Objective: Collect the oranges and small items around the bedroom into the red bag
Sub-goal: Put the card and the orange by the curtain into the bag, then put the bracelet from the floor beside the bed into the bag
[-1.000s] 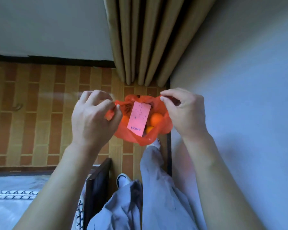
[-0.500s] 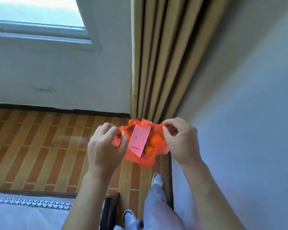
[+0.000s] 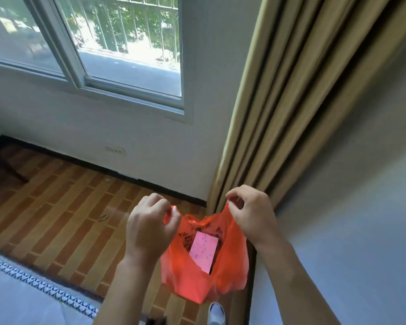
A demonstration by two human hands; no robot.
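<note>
Red bag (image 3: 197, 277) hanging in mid-air between both hands, over the wooden floor (image 3: 56, 219), and that's pretty much the whole scene. Left hand (image 3: 148, 228) has its fingers curled and pinching the bag's left handle, right hand (image 3: 251, 214) is pinching the right handle the same way, so both are clamped on the plastic and pulling the mouth apart a bit. Just below the two grips, inside the opening, there's a pink box (image 3: 203, 252) with little dark specks on it, leaning at a tilt with its lower end sunk into the bag. Can't see any oranges from this angle, the plastic is bunched up around the box. Straight under the bag's bottom corner a white shoe (image 3: 217, 313) pokes out. Behind the right hand a tan curtain (image 3: 291, 102) hangs in folds down to the floor, with a plain wall (image 3: 361, 231) off to that hand's outer side. Up and away past the left hand is a window (image 3: 103, 43) with bars and greenery outside. Down by the left forearm there's the edge of a bed cover (image 3: 21, 296) with a patterned border.
</note>
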